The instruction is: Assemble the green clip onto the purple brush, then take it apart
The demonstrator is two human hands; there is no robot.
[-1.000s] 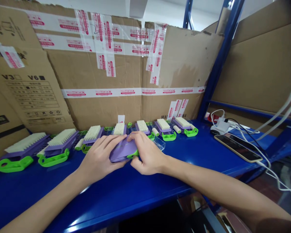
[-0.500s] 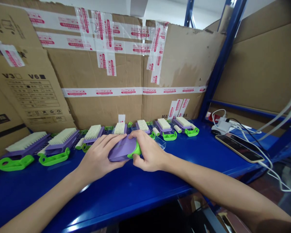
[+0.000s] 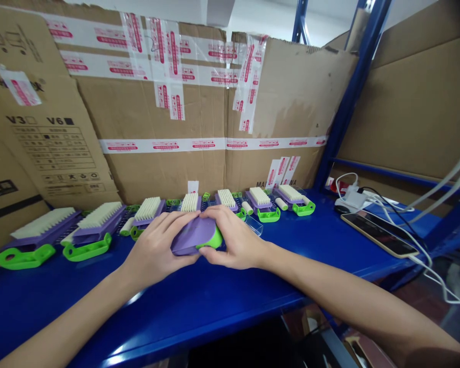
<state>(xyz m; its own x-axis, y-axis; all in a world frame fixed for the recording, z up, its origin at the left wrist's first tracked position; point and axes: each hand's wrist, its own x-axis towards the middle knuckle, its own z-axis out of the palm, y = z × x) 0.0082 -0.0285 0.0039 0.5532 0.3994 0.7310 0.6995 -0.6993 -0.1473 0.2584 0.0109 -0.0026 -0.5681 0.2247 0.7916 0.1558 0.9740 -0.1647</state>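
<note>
Both hands grip one purple brush body [image 3: 191,236] above the front of the blue shelf. My left hand [image 3: 157,243] wraps round its left end, fingers over the top and thumb beneath. At the right end, my right hand [image 3: 235,237] closes on the body where a green end piece [image 3: 213,239] sits; its thumb presses the lower edge. The underside of the held body is hidden. Behind the hands, purple brushes with cream bristles [image 3: 190,202] lie bristles up in a row, with green handle parts [image 3: 269,214] and cream rollers [image 3: 247,207] among them.
Tall taped cardboard [image 3: 199,112] stands behind the row on the blue shelf [image 3: 199,306]. To the right lie a phone [image 3: 379,234], a white charger [image 3: 352,199] and cables. A small clear plastic piece [image 3: 255,226] rests beyond my right hand. A blue upright [image 3: 356,92] rises at the right.
My right thumb has slid a little left along the lower edge of the brush body, and more of the green end piece shows. Otherwise both hands stay nearly in place.
</note>
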